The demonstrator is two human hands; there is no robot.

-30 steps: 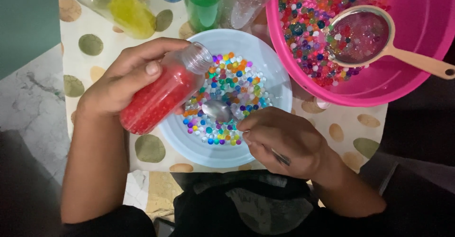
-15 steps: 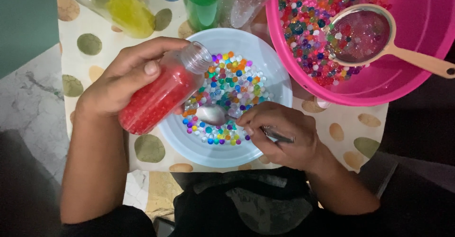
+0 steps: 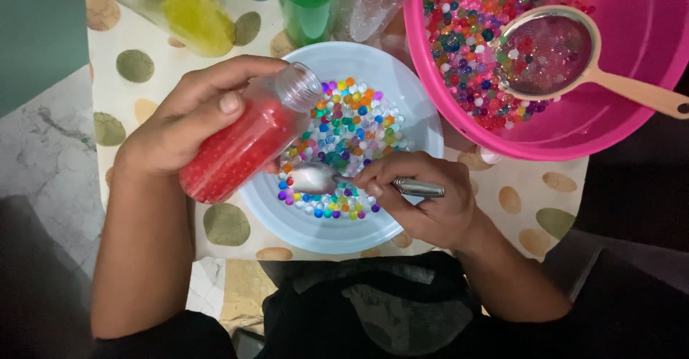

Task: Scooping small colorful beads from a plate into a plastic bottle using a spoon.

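Left hand (image 3: pixel 190 133) comes in from the lower left, forearm pretty much straight up the frame, fingers wrapped over the top and thumb pressed flat along the side in a full grip. Right hand (image 3: pixel 423 201) reaches in from the lower right, wrist bent inward, fingers curled and pinching with thumb and fingertips, knuckles facing up.

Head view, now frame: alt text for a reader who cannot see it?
The left hand tilts a clear bottle of red beads over a pale blue bowl of multicoloured beads, while the right hand holds a metal spoon in them.
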